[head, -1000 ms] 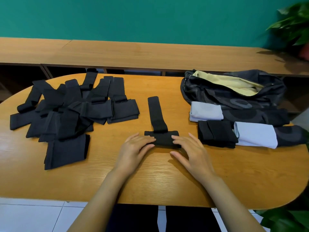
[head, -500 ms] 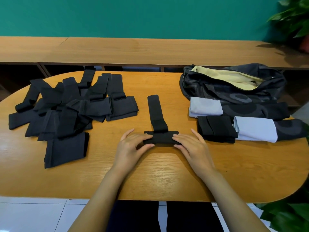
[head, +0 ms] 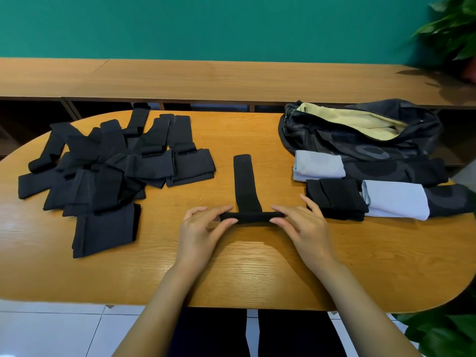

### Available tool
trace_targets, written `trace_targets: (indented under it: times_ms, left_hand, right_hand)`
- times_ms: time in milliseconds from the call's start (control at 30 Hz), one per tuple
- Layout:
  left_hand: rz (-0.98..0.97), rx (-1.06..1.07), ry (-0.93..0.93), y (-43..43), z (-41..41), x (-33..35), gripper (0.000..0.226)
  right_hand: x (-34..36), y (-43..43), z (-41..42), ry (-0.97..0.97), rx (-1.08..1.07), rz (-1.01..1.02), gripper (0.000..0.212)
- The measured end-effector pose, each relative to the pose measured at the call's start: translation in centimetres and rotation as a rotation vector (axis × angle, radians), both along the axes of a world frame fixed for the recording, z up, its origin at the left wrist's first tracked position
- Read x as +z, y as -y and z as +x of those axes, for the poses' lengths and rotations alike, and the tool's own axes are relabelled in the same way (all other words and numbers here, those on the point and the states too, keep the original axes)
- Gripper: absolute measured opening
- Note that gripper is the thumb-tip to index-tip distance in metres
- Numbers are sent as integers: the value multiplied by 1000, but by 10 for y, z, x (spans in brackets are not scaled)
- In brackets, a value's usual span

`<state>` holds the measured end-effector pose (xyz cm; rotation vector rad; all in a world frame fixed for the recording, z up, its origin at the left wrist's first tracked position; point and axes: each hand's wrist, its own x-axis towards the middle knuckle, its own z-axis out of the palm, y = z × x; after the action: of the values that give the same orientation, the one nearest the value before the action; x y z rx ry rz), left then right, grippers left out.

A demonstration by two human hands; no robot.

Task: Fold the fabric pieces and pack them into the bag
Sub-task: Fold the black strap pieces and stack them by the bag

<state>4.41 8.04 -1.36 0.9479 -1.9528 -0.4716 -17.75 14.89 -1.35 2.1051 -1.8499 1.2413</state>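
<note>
Head view: the black fabric piece point(head: 246, 186) lies on the bench point(head: 257, 274) near its front middle, with its rolled near end stretched crosswise between both grips. The left grip point(head: 198, 228) pinches the roll's left tip between thumb and curled fingers, and the right grip point(head: 304, 225) pinches the right tip the same way. A flat strap runs away from the roll, making a T. The open bag point(head: 334, 140) sits far right.

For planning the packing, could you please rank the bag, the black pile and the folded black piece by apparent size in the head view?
1. The black pile, the widest spread.
2. The bag.
3. The folded black piece, clearly smallest, although nearer the camera than the bag.
</note>
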Motion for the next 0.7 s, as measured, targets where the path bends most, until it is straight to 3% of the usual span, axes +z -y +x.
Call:
trace_targets:
  times_ms: [133, 367, 500, 700]
  left_hand:
    - [76, 68, -65, 0, -4, 9, 38]
    - [273, 115, -67, 13, -14, 8, 45]
    - [205, 106, 83, 18, -12, -3, 47]
    - [268, -135, 279, 11, -7, -7, 55]
  right_hand:
    - [10, 6, 7, 100, -38, 2, 39]
    - [6, 23, 9, 236, -108, 262, 39]
    - [1, 25, 11, 132, -99, 350, 42]
    - [6, 16, 14, -146, 38, 558, 51]
